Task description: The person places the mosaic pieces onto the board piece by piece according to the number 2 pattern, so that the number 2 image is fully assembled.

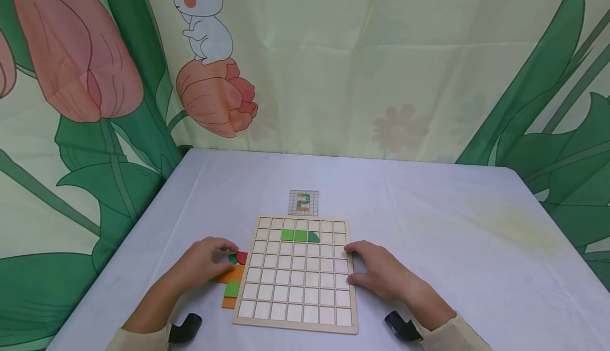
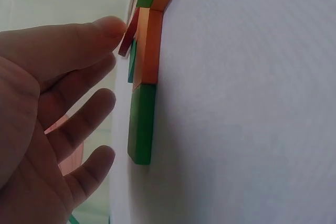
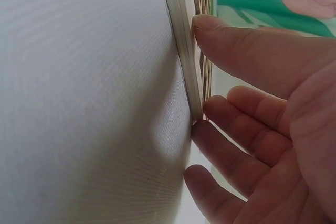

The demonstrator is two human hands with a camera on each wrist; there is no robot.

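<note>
A wooden grid board (image 1: 294,329) lies on the table, with two green squares (image 1: 294,235) and a dark green rounded piece (image 1: 313,236) in its second row. My left hand (image 1: 202,261) hovers over loose pieces at the board's left side, fingers spread. Its thumb tip is right by a red rounded piece (image 2: 129,32). Nearby lie an orange piece (image 2: 149,51) and a green piece (image 2: 142,124). My right hand (image 1: 381,271) rests at the board's right edge, its thumb (image 3: 210,24) and fingertips against the rim, fingers loosely bent.
Beyond the board lies a small pattern card (image 1: 303,203) showing a coloured figure on a grid. More loose pieces, a light green square (image 1: 232,289) and an orange one (image 1: 229,303), lie beside the board's lower left. A printed curtain (image 1: 333,75) hangs behind the white-covered table (image 1: 429,218).
</note>
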